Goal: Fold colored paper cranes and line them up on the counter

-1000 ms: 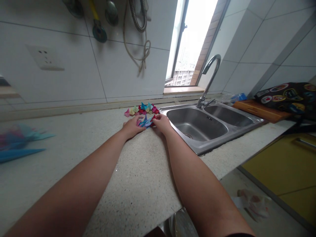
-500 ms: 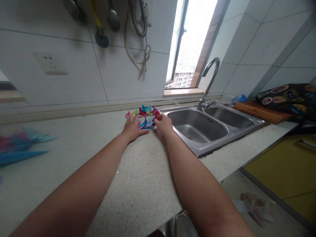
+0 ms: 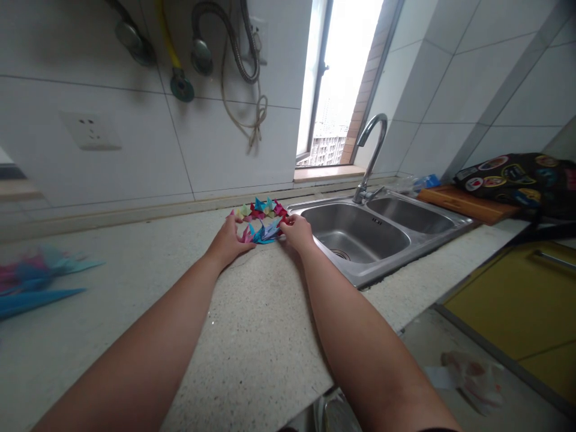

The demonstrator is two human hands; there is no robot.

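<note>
Small folded paper cranes [image 3: 266,229] in red, pink, yellow, blue and lilac stand in a ring on the speckled counter [image 3: 252,324]. At the ring's left side, my left hand [image 3: 225,245] curls its thumb and fingers around a pink paper crane [image 3: 247,234]. My right hand [image 3: 297,233] pinches a red paper crane [image 3: 282,220] at the right side, close to the sink. Between my hands, blue and lilac cranes form the near side. My fingers partly cover both ends of the ring.
A double steel sink [image 3: 355,282] with a tall tap [image 3: 372,153] adjoins the ring on the right. Blurred blue and pink folded paper [image 3: 40,276] lies far left. Beyond the sink are a wooden board [image 3: 463,203] and a dark patterned bag [image 3: 513,177].
My left hand has moved left along the ring, uncovering the near blue and lilac cranes and the ring's middle. My right hand remains at the red crane. The view has shifted slightly.
</note>
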